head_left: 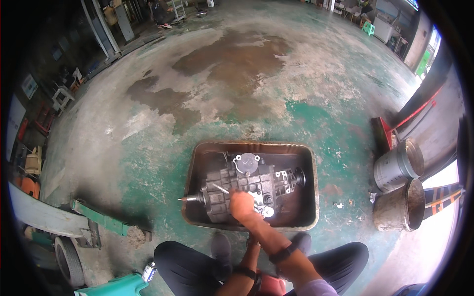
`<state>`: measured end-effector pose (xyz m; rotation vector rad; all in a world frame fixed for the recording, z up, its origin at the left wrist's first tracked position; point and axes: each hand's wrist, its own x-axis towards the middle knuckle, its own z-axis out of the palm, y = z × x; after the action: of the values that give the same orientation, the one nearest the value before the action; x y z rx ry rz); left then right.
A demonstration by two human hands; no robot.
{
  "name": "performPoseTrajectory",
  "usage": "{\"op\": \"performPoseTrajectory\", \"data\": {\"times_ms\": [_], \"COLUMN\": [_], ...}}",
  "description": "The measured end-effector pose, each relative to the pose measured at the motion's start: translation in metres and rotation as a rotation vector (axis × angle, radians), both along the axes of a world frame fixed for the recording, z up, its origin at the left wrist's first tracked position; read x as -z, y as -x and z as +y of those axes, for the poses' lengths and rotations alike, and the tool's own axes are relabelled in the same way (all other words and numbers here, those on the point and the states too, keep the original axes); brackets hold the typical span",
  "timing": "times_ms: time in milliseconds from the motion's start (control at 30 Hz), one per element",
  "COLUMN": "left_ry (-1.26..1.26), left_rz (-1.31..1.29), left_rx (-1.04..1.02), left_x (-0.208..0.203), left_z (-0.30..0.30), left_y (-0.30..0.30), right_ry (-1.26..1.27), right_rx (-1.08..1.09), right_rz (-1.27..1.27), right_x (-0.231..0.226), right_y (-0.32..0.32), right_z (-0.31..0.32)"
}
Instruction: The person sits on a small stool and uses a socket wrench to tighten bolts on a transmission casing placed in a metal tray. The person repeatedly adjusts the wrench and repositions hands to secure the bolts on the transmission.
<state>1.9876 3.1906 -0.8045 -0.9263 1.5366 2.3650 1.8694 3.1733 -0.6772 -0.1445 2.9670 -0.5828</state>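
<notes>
A grey cast-metal gearbox [217, 202] lies on its side in a rusty rectangular tray [249, 146] on the floor, its shaft [191, 198] poking out over the left rim. My right hand [242, 206] is closed above the middle of the housing. From it a slim silver rod-shaped tool [220, 188] sticks out toward the upper left; its working end is hidden. My left hand [253, 239] reaches in under my right forearm, which covers its fingers. Close by both hands is a shiny silver part [267, 212] on the gearbox's near side.
Two dirty buckets [398, 165] [401, 206] stand at the right. To the left are a green metal lift arm [101, 217], a tyre [69, 261] and a spray can [148, 271]. Dark stains mark the worn green floor [237, 59]. My knees flank the tray's near side.
</notes>
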Motion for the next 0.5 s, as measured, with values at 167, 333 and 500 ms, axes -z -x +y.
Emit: {"op": "performPoseTrajectory", "data": {"times_ms": [167,333,500], "left_ry": [0.327,0.519,0.758], "left_rz": [0.022,0.348,0.344], "left_rx": [-0.36,-0.776,-0.06], "left_x": [0.003,-0.043,-0.093], "left_z": [-0.059,-0.119,-0.067], "left_y": [-0.016,0.013,0.044], "right_ry": [-0.011,0.011,0.264], "right_rx": [-0.11,-0.129,-0.161], "right_rz": [-0.091,-0.179,-0.239], "right_x": [0.007,0.021,0.037], "right_y": [-0.028,-0.069,-0.113], "right_z": [-0.014,-0.02,-0.011]}}
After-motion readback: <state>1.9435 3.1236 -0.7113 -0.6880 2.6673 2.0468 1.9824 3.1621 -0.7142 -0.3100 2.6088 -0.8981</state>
